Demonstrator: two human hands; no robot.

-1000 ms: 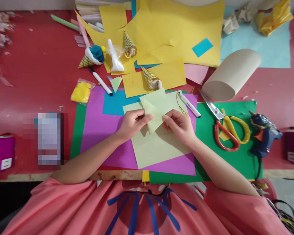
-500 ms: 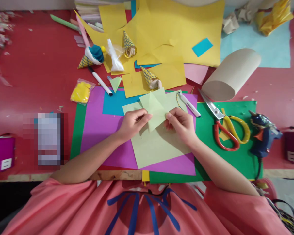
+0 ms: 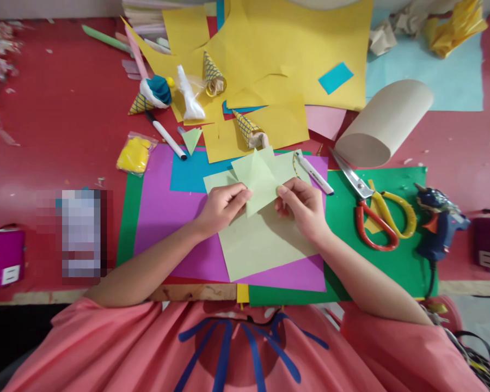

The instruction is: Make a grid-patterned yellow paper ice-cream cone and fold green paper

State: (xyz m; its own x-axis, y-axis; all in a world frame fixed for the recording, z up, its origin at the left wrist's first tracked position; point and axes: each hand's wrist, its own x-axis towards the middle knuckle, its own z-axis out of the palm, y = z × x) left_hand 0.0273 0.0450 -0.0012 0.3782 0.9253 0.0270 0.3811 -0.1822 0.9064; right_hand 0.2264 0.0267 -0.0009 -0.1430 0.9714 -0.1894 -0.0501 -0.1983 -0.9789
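Note:
A small pale green sheet of paper [image 3: 262,177] with a corner folded over is held up between my two hands. My left hand [image 3: 227,206] pinches its left edge between thumb and fingers. At its right edge, my right hand [image 3: 301,206] pinches it the same way. Beneath lies a larger pale green sheet [image 3: 265,245], on top of a purple sheet [image 3: 196,267]. A patterned paper cone [image 3: 246,128] with crumpled paper inside lies just beyond the small sheet, and a white marker [image 3: 315,173] rests beyond my right hand.
Scissors [image 3: 361,188] with red and yellow handles and a blue glue gun [image 3: 441,228] lie to the right on a green sheet [image 3: 343,267]. A cardboard tube [image 3: 387,125] stands behind them. Yellow sheets [image 3: 298,49] cover the back. A packet of yellow pieces [image 3: 134,154] sits at left.
The folded corner of the small pale green sheet rises higher and its point stands out more, further from me. Both hands keep their pinch and have barely moved.

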